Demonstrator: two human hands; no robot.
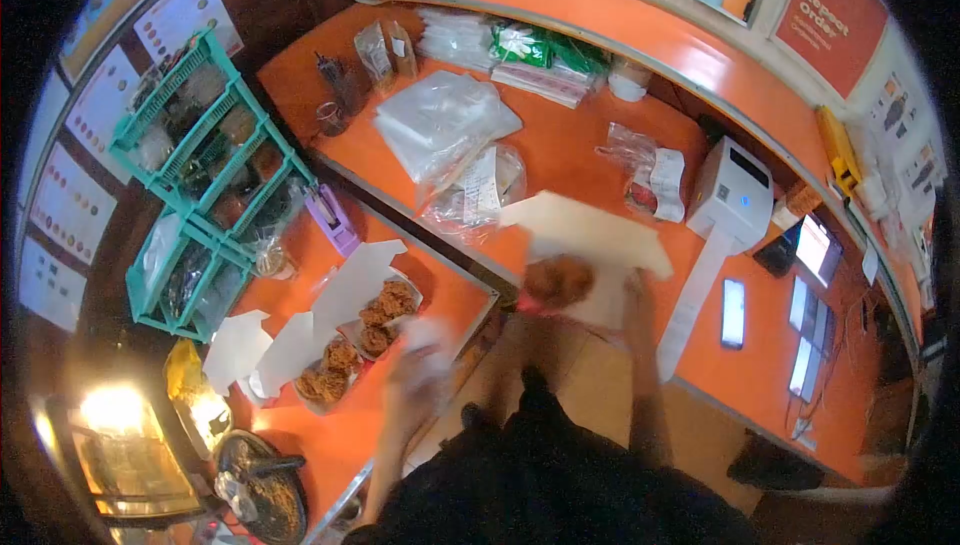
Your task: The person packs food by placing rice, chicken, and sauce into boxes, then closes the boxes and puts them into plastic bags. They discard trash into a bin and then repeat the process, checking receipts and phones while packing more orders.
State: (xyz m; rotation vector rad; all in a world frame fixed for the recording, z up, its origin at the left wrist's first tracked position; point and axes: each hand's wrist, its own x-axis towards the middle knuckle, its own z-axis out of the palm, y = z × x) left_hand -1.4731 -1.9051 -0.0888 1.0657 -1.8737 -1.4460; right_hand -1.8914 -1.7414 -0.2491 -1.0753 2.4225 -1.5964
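Observation:
On the right, my right hand [637,307] is closed at the side of an open takeaway box [600,290], which hangs partly over the orange counter's edge. In that box lies a piece of fried chicken [556,281]. My left hand [408,383], smeared by motion, is closed around a white tissue-like piece [428,343] whose exact kind I cannot make out. Just beyond it, two more open boxes with lids up hold fried chicken [388,317] and more fried chicken [328,373].
A teal rack [215,150] and a purple stapler [332,223] stand at the left. Clear plastic bags [440,120] lie at the back. At the right are a receipt printer [732,190] with its paper strip and a phone [733,313]. Lower left glows a lamp-lit case [130,455].

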